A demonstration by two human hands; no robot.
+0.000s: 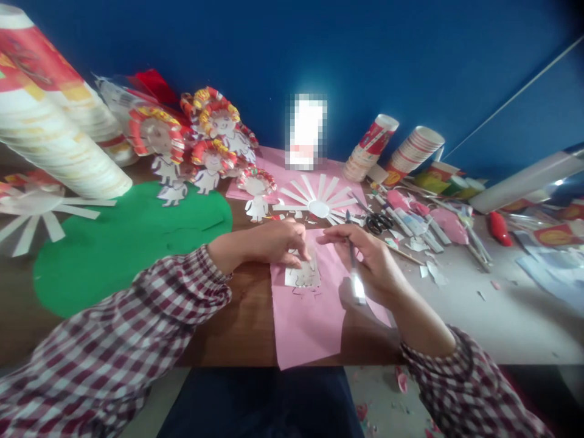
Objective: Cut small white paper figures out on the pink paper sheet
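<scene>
A small white paper piece (pixel 301 277) with a dark line drawing lies on a pink paper sheet (pixel 305 334) in front of me. My left hand (pixel 278 240) is over its upper part, with bent fingers gripping it. Dark marks show on the pink sheet just below the piece. To the right, my right hand (pixel 369 255) holds a marker pen (pixel 358 289) between its fingers, dark end up and pale end down. The pen is clear of the drawing.
A green round sheet (pixel 137 243) lies at left, paper figures (pixel 166 152) with red-yellow ring headdresses behind it. Leaning paper-cup stacks (pixel 59 134) stand far left; more cups (pixel 413 155) stand back right. Black scissors (pixel 378 222), a white strip fan (pixel 318 208) and paper scraps lie nearby.
</scene>
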